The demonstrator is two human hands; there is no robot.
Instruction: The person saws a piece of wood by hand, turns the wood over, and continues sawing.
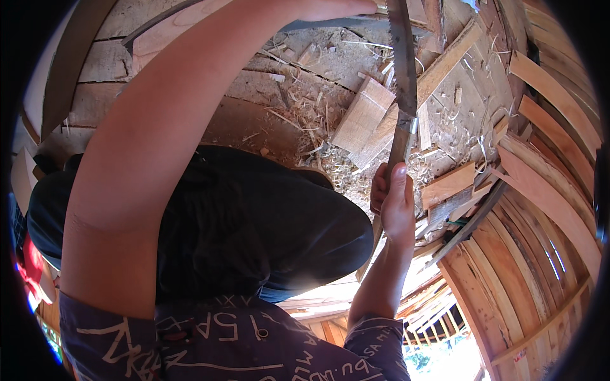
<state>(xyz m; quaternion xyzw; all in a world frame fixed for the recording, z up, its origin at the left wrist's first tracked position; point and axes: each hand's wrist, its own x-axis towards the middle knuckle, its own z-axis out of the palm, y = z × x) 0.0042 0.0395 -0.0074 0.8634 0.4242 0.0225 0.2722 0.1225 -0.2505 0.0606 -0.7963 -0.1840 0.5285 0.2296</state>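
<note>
My right hand (395, 198) is closed around the wooden handle of a handsaw (402, 70). Its long, dark blade runs up and away from me, with teeth along the left edge, and crosses the right end of a board (184, 39) at the top of the view. My left arm reaches far forward. At the upper edge my left hand (333, 7) rests on the board, fingers stretched toward the blade; part of this hand is cut off by the picture's edge. Whether the teeth are in the wood I cannot tell.
Offcuts such as a short wooden block (363, 113) lie among wood shavings (305, 120) on the plank floor. A narrow strip of wood (448, 63) slants behind the saw. Planks (553, 184) lean along the right side. My bent leg (305, 222) is close below the work.
</note>
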